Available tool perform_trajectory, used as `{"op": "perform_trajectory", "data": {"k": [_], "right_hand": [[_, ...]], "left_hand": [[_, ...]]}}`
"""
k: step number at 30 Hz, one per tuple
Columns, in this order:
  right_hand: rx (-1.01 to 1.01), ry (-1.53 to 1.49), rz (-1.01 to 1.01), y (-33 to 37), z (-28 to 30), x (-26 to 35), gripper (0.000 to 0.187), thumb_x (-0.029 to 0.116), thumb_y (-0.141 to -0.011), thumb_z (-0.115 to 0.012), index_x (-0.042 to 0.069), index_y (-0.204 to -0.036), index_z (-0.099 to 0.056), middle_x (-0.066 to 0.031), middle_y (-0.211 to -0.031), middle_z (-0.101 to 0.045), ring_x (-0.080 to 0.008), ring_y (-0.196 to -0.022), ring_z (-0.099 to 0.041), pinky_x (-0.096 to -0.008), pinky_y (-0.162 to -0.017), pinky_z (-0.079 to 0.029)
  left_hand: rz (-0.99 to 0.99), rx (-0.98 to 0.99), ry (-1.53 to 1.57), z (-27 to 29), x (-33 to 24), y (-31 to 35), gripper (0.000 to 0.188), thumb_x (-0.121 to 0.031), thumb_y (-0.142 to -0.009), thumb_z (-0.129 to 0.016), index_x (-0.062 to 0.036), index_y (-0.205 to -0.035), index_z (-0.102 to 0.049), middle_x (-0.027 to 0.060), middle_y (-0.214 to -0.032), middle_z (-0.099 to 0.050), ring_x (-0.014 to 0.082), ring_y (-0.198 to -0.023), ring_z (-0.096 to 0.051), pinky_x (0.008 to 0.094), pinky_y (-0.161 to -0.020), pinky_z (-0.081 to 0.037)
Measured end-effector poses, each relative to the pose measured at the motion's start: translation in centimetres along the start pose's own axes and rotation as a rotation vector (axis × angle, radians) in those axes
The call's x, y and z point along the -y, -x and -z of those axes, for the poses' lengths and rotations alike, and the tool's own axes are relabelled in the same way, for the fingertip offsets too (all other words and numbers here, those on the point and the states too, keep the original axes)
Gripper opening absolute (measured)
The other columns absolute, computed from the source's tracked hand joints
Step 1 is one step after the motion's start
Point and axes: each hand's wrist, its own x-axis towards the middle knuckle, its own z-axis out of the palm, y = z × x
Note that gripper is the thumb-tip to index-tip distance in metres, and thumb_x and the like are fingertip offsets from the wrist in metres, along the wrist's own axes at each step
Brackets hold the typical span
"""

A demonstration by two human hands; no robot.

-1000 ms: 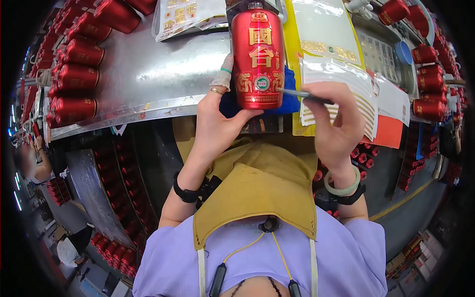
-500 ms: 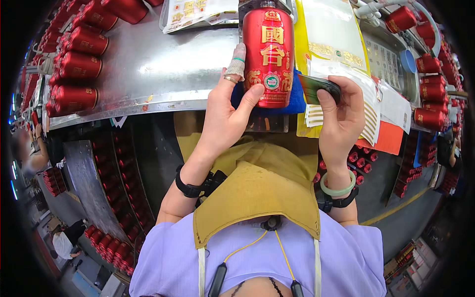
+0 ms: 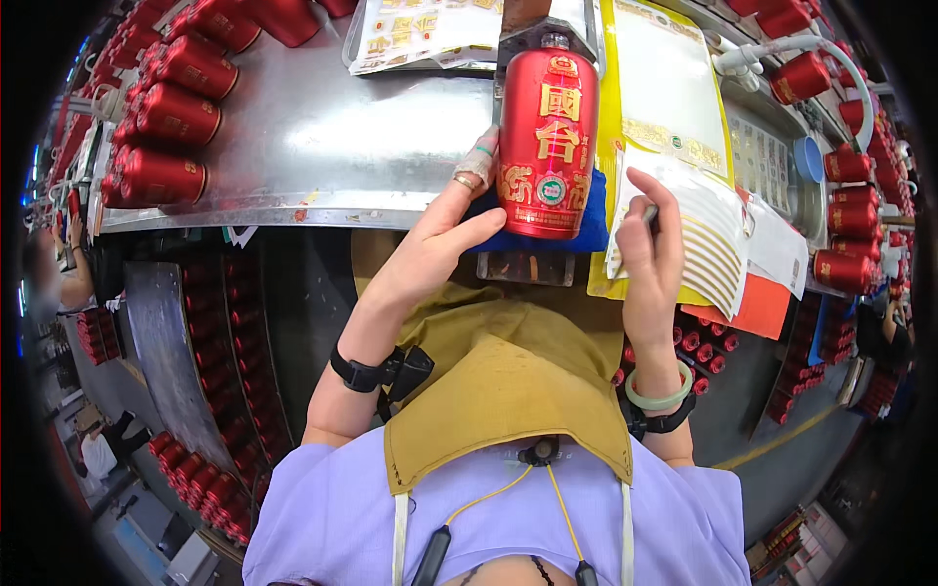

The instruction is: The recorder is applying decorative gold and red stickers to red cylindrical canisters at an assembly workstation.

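A red bottle (image 3: 550, 146) with gold raised characters and a round green-and-white emblem lies on its back on a blue cloth pad (image 3: 592, 230), its neck pointing away from me. My left hand (image 3: 451, 230) is at its lower left, thumb and index finger spread along its side. That index finger wears a pale wrap and a ring; the other fingers are mostly hidden. To the right of the bottle, my right hand (image 3: 653, 244) pinches a thin dark flat piece (image 3: 650, 212), seen nearly edge-on, over fanned white and gold label sheets (image 3: 699, 220).
Red bottles (image 3: 161, 176) line the metal table (image 3: 342, 137) at left; more red bottles (image 3: 845, 272) stand at right. Printed sheets (image 3: 420, 39) lie in a tray at the back. A yellow folder (image 3: 611, 107) and orange sheet (image 3: 757, 311) lie right. Other people are at far left and right.
My right hand has turned, so the dark piece shows edge-on instead of its broad green face. My left thumb has slid off the bottle's front to its edge. The whole view has shifted slightly.
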Motion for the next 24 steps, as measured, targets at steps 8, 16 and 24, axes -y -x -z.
{"op": "perform_trajectory", "data": {"k": [8,16,24], "right_hand": [[0.226,-0.061,-0.009,-0.8,-3.4,-1.8,0.09,0.0,-0.077,-0.086,-0.006,-0.153,-0.038,-0.0175,-0.138,-0.06,-0.0228,-0.12,-0.063,-0.0359,-0.104,-0.049],[0.223,-0.014,-0.209,0.1,-0.3,-3.8,0.087,-0.01,-0.08,-0.074,-0.005,-0.156,-0.032,-0.0179,-0.146,-0.049,-0.0248,-0.133,-0.051,-0.0352,-0.113,-0.039],[0.28,0.294,-0.074,-0.9,-0.3,-2.1,0.081,0.009,-0.086,-0.084,-0.004,-0.153,-0.041,-0.0187,-0.133,-0.06,-0.0231,-0.114,-0.058,-0.0379,-0.098,-0.049]], "left_hand": [[0.199,0.011,0.175,0.1,-2.1,1.4,0.084,-0.016,-0.098,-0.066,0.0004,-0.164,-0.016,0.0158,-0.169,-0.02,0.0254,-0.157,-0.016,0.0395,-0.126,-0.016],[-0.021,0.024,-0.251,-0.5,1.0,0.6,0.09,-0.028,-0.095,-0.068,-0.0081,-0.166,-0.017,0.0175,-0.171,-0.018,0.0364,-0.159,0.002,0.047,-0.127,-0.006],[0.041,0.028,-0.253,-0.6,0.5,0.1,0.084,-0.036,-0.094,-0.062,-0.0058,-0.162,-0.025,0.029,-0.169,-0.01,0.0397,-0.159,0.01,0.0535,-0.125,0.002]]}}
